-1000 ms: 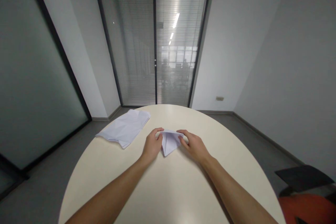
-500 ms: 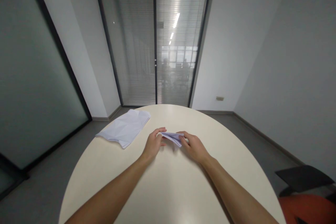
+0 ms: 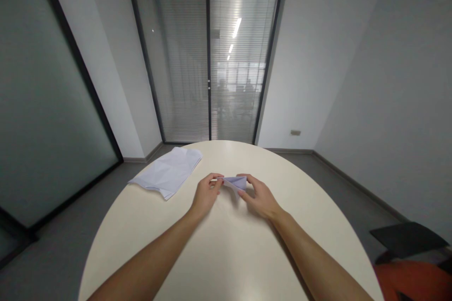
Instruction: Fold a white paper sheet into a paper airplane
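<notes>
Between my two hands is a small piece of folded paper [image 3: 236, 182], whitish-lilac, held just above the tabletop. My left hand [image 3: 205, 194] pinches its left corner between thumb and fingers. At the other end, my right hand [image 3: 260, 197] grips it with the index finger along the top edge and the thumb below. The fold on the right side gapes a little. Farther left on the table lies a stack of creased white paper sheets [image 3: 170, 171], apart from both hands.
A round cream table [image 3: 226, 254] spans the lower view. At lower right stands a chair with a red seat [image 3: 413, 282] and a dark part [image 3: 407, 239]. Beyond the table is a glass partition with blinds [image 3: 208, 61], with a wall socket [image 3: 295, 132] to its right.
My left fingers have closed in on the paper's left corner. The paper has turned slightly, its right side opening wider, and my right thumb has shifted lower and left.
</notes>
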A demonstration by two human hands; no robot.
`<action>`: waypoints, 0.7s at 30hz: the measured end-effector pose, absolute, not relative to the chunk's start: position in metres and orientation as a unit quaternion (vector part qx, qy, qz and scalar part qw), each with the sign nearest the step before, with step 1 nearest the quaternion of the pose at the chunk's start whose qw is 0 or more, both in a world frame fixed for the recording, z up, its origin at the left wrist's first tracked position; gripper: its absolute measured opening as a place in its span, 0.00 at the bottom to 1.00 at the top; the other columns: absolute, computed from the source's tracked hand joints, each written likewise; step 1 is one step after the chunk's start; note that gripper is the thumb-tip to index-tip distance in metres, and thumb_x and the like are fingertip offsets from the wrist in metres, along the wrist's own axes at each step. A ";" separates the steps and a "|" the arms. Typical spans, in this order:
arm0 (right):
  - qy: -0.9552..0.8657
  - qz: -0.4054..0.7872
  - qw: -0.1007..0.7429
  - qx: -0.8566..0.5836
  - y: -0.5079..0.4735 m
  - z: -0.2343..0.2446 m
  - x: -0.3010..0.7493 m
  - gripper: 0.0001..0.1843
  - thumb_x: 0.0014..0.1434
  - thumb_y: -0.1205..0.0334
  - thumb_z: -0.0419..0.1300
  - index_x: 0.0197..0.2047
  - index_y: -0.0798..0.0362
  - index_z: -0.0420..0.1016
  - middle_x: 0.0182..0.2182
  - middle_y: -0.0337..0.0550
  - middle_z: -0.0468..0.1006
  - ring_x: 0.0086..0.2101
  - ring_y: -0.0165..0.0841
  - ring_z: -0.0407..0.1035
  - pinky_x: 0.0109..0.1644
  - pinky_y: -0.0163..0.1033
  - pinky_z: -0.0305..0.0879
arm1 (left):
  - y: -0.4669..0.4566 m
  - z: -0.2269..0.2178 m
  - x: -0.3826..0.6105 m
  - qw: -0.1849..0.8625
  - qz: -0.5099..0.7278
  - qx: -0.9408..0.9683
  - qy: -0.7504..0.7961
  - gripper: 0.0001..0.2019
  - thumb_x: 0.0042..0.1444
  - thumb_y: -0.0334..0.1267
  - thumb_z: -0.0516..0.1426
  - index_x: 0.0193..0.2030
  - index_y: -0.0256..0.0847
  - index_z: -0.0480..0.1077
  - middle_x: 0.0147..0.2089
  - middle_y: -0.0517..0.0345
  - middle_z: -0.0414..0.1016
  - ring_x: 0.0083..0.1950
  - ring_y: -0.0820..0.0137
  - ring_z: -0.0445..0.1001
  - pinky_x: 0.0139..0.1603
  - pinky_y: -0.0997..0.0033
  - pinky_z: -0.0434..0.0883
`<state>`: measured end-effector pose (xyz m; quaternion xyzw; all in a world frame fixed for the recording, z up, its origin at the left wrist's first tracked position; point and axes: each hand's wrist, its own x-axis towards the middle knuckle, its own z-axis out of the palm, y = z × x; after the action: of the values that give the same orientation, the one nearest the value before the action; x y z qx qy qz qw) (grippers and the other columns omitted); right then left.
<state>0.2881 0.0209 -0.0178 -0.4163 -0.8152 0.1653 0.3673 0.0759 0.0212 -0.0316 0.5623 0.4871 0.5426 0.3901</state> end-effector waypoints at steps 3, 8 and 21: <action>-0.816 0.140 0.375 -0.418 0.020 -0.018 0.287 0.25 0.60 0.50 0.60 0.58 0.50 0.70 0.54 0.47 0.76 0.53 0.42 0.70 0.58 0.47 0.65 | 0.022 -0.033 0.075 0.381 0.545 0.568 0.485 0.15 0.55 0.47 0.59 0.43 0.39 0.75 0.41 0.49 0.81 0.44 0.62 0.80 0.31 0.73 0.74; -0.833 0.095 0.378 -0.393 0.021 -0.020 0.287 0.20 0.60 0.56 0.59 0.56 0.50 0.71 0.51 0.48 0.78 0.51 0.41 0.72 0.56 0.47 0.66 | 0.022 -0.035 0.074 0.378 0.546 0.569 0.485 0.15 0.57 0.48 0.57 0.43 0.40 0.74 0.42 0.49 0.80 0.45 0.62 0.79 0.33 0.72 0.74; -0.888 0.028 0.331 -0.318 0.029 -0.025 0.289 0.17 0.64 0.69 0.53 0.52 0.47 0.77 0.46 0.46 0.80 0.47 0.38 0.72 0.53 0.44 0.69 | 0.016 -0.037 0.069 0.122 0.461 0.704 0.526 0.15 0.57 0.26 0.50 0.45 0.42 0.74 0.53 0.54 0.77 0.61 0.63 0.70 0.66 0.57 0.63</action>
<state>0.2887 0.0290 -0.0254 -0.3180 -0.8881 0.0276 0.3308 0.0690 0.0157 -0.0368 0.7040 0.5261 0.4611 0.1222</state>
